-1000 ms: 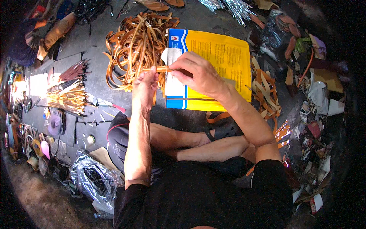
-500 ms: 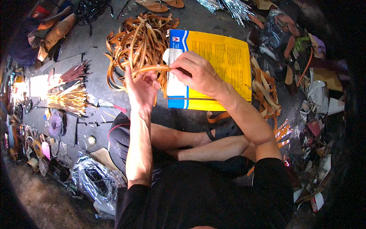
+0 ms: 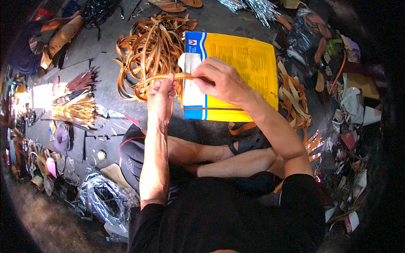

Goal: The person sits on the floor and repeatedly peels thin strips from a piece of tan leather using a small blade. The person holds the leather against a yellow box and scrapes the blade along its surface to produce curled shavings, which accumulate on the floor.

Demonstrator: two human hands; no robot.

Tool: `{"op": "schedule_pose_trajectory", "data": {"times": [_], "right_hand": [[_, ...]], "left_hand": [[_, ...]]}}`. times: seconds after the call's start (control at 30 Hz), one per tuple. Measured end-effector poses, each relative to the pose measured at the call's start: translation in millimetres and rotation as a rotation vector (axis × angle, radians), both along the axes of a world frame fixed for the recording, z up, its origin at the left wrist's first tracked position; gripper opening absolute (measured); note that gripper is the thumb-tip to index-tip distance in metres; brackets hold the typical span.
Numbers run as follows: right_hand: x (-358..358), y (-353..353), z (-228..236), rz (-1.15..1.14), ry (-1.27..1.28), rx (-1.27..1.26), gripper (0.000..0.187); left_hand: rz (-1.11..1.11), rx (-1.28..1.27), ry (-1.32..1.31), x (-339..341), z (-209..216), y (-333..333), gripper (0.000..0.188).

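A narrow tan leather-like strap (image 3: 181, 76) stretches between my two hands. My left hand (image 3: 161, 95) pinches it with the thumb on top, beside a tangled heap of tan straps (image 3: 147, 46). My right hand (image 3: 221, 82) grips the strap's other part between thumb and fingers, hiding its end. Under my right hand lies a flat yellow and blue panel (image 3: 249, 55) with a whitish patch (image 3: 192, 63) on its left side. A thin dark strip (image 3: 223, 109) lies across the panel's near part.
More tan strips (image 3: 295, 97) lie right of the panel. Fanned bundles of brown and golden strips (image 3: 76, 103) are at the left. A clear plastic bag (image 3: 107, 198) sits lower left. Sandals (image 3: 168, 5) stand at the far edge. Scraps (image 3: 350, 143) litter the right side.
My left hand has gone from spread fingers under the strap to pinching it, moving slightly right. My right hand has shifted slightly right, still holding the strap.
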State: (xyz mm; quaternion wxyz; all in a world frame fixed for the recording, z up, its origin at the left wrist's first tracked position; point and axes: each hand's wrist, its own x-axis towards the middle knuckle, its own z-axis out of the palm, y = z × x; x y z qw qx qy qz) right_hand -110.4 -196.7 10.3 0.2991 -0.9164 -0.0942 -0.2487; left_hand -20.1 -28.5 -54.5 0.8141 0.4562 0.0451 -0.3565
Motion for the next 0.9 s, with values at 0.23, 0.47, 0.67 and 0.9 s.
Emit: {"op": "schedule_pose_trajectory", "data": {"times": [0.23,0.47,0.67,0.9], "right_hand": [[4.4,0.5,-0.7,0.010,0.003,-0.018,0.015],[7.4,-0.4,0.8,0.023,-0.008,-0.042,0.015],[-3.5,-6.8,0.2,-0.003,0.004,-0.019,0.015],[5.1,-2.7,-2.5,0.019,-0.025,-0.050,0.013]], "left_hand": [[0.002,0.032,-0.009,9.9,-13.5,7.4,0.009],[0.005,0.053,-0.028,18.2,-26.5,10.4,0.008],[-0.034,0.073,-0.047,21.6,-22.3,17.4,0.008],[0.040,0.108,-0.042,26.1,-31.0,29.0,0.009]]}}
